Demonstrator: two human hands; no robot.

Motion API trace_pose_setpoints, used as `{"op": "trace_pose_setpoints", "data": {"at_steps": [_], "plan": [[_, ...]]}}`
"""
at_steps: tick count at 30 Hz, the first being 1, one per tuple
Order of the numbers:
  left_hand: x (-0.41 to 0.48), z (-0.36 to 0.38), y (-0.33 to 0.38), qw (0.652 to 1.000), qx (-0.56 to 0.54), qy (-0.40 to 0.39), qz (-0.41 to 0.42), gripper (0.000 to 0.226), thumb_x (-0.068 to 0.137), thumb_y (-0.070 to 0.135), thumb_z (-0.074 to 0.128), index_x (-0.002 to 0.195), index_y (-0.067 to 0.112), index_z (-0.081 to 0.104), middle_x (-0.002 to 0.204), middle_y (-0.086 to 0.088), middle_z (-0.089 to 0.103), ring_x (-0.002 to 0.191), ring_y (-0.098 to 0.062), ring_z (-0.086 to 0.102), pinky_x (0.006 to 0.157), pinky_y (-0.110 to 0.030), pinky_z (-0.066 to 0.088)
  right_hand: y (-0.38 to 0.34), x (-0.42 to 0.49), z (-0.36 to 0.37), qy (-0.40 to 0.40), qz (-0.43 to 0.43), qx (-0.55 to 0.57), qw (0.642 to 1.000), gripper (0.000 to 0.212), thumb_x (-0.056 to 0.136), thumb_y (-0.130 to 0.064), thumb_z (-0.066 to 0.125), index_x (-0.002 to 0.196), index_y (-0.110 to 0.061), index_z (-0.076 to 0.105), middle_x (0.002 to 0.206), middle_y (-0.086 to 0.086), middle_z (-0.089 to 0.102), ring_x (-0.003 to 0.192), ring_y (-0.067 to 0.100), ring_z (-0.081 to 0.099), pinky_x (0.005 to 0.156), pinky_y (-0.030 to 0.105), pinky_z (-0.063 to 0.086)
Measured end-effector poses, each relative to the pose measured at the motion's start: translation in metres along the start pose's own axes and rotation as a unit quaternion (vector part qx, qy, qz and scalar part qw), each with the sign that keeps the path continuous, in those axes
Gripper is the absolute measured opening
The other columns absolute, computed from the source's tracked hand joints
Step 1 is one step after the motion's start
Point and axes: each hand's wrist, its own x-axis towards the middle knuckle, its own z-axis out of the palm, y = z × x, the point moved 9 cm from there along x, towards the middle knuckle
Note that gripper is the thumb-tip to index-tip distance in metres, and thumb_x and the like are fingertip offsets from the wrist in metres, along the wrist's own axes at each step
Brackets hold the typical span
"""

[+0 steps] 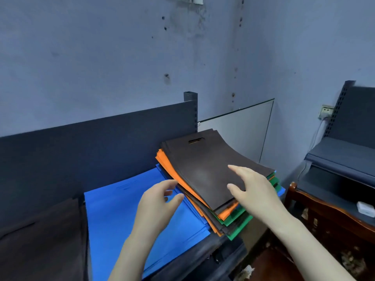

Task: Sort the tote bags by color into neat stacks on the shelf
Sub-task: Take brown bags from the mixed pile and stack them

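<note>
A mixed pile of flat tote bags lies on the dark shelf (pixel 101 142), with a dark brown bag (pixel 205 165) on top and orange (pixel 172 171), green (pixel 239 226) and blue layers below. To its left sits a blue stack (pixel 121 216), and at the far left a dark brown stack (pixel 40 240). My left hand (pixel 160 201) hovers with fingers apart at the pile's left edge, above the blue stack. Over the pile's near right corner my right hand (pixel 251 189) is spread, holding nothing.
A wooden chair (pixel 324 216) stands at the lower right. Behind it is a second grey shelf unit (pixel 343 151) with a small white object (pixel 366 208) on it. A glass panel (pixel 239 130) leans on the wall behind the pile.
</note>
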Motion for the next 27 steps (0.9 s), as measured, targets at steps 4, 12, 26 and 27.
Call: {"op": "trace_pose_setpoints", "data": {"at_steps": [4, 12, 26, 27], "plan": [[0.031, 0.005, -0.002, 1.000, 0.002, 0.014, 0.009, 0.035, 0.086, 0.026, 0.066, 0.120, 0.029, 0.062, 0.113, 0.019, 0.063, 0.101, 0.001, 0.059, 0.087, -0.018, 0.047, 0.006, 0.029, 0.006, 0.004, -0.003, 0.001, 1.000, 0.053, 0.091, -0.029, 0.056, 0.141, -0.028, 0.042, 0.143, -0.013, 0.045, 0.132, 0.008, 0.040, 0.102, 0.024, 0.034], [0.067, 0.008, -0.016, 1.000, 0.010, 0.026, -0.006, 0.037, 0.084, 0.027, 0.067, 0.121, 0.029, 0.062, 0.110, 0.021, 0.063, 0.099, 0.003, 0.058, 0.088, -0.019, 0.048, 0.003, 0.072, 0.041, -0.025, -0.033, 0.011, 0.999, 0.053, 0.091, -0.030, 0.056, 0.142, -0.028, 0.041, 0.144, -0.013, 0.044, 0.133, 0.008, 0.040, 0.102, 0.022, 0.033], [0.090, 0.031, -0.014, 0.989, 0.111, 0.057, -0.074, 0.041, 0.085, 0.034, 0.064, 0.125, 0.028, 0.059, 0.116, 0.011, 0.063, 0.105, -0.006, 0.058, 0.091, -0.026, 0.048, 0.082, 0.147, 0.042, -0.088, -0.043, -0.034, 0.995, 0.053, 0.090, -0.032, 0.058, 0.140, -0.029, 0.042, 0.145, -0.013, 0.044, 0.131, 0.011, 0.043, 0.100, 0.029, 0.039], [0.093, 0.033, -0.013, 0.986, 0.133, 0.059, -0.075, 0.042, 0.086, 0.033, 0.064, 0.127, 0.028, 0.057, 0.117, 0.010, 0.063, 0.106, -0.008, 0.058, 0.091, -0.026, 0.047, 0.088, 0.153, 0.042, -0.093, -0.046, -0.042, 0.994, 0.053, 0.090, -0.032, 0.058, 0.141, -0.028, 0.042, 0.145, -0.012, 0.044, 0.131, 0.011, 0.044, 0.099, 0.029, 0.040]]}}
